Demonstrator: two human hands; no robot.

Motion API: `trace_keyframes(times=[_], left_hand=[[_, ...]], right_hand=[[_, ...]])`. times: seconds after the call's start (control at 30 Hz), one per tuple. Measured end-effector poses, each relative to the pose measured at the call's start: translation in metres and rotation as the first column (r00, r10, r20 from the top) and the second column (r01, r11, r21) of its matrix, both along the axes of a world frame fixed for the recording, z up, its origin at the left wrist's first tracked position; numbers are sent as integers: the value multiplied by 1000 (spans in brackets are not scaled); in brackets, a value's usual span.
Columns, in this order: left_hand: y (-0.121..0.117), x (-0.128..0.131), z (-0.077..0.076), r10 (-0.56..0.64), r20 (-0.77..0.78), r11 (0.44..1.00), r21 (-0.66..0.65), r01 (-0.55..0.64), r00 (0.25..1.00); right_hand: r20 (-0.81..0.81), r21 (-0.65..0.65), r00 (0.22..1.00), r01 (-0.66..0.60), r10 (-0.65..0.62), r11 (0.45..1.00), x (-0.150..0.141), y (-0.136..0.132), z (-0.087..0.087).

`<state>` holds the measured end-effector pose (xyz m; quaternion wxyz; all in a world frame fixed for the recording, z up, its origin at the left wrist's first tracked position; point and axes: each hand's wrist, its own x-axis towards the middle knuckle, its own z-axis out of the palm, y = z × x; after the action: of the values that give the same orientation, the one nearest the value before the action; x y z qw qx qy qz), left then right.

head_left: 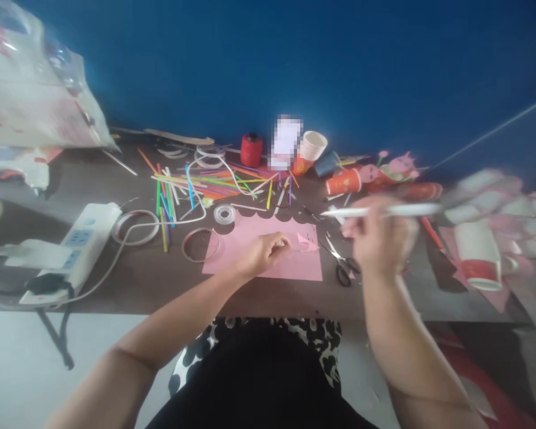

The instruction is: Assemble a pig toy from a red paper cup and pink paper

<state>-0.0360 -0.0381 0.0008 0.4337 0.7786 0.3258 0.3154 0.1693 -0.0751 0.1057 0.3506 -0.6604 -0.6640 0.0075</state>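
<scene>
My right hand [379, 238], a little blurred, is closed around a white pen [417, 210] held up nearly level, its tip pointing left. Over a pink paper sheet [245, 241] with a scalloped far edge, my left hand [264, 252] is closed with its fingers curled; what is between them, if anything, is hidden. A small pink paper scrap [307, 242] lies just right of that hand, on the sheet. Black-handled scissors [342, 271] rest by the sheet's right edge, partly behind the right hand.
Coloured sticks [205, 185], a tape roll [224, 214], red thread [251, 150] and stacked paper cups [311, 149] are farther back. On the left are a power strip [89, 232] with a white cable and a glue gun [20, 167]. A cup [477, 256] lies at right.
</scene>
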Motion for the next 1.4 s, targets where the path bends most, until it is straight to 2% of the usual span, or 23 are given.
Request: trace_keyframes(times=[0.03,0.07,0.1,0.13,0.2,0.27,0.33,0.43,0.5,0.6,0.7,0.77,0.9,1.1,1.4], left_hand=[[1,0,0,10,-39,999,52,-8,999],[2,1,0,19,-70,994,104,-12,997],[2,1,1,27,-97,988,157,-12,995],[1,2,3,27,-125,979,205,-1,992],[-3,5,8,5,-189,959,279,49,982],[-9,8,15,-10,-268,944,315,97,963],[-17,10,20,7,-370,937,326,123,929],[-26,9,24,30,-537,922,341,185,843],[-29,7,23,8,-625,898,347,268,781],[-28,1,17,-51,-703,852,341,398,710],[-23,-3,11,-87,-718,809,354,470,690],[-20,-5,8,-92,-715,789,372,489,693],[-18,-8,4,-85,-699,785,392,479,710],[-16,-10,3,-77,-695,794,391,466,715],[-13,-13,5,-61,-711,801,385,459,701]], right_hand=[[-84,-7,996,-21,21,1000,-6,-4,-18],[-321,-9,944,-81,74,997,-12,-8,-37],[-518,-9,850,-121,99,993,-18,-11,-55],[-632,-20,769,-138,95,990,-22,-13,-70],[-748,-59,660,-168,68,984,-27,-15,-92],[-779,-85,624,-193,56,977,-29,-16,-102],[-763,-90,642,-213,70,973,-30,-17,-106],[-630,-94,767,-230,121,969,-31,-19,-110],[-521,-97,840,-233,150,968,-31,-20,-113],[-425,-78,892,-203,152,976,-31,-22,-117],[-425,-69,893,-191,145,979,-32,-23,-119],[-488,-73,861,-202,142,977,-33,-25,-121],[-582,-79,802,-216,131,973,-32,-25,-125],[-519,-61,853,-94,49,994,-29,-21,-122],[-456,-116,885,-163,93,980,-26,-16,-125]])
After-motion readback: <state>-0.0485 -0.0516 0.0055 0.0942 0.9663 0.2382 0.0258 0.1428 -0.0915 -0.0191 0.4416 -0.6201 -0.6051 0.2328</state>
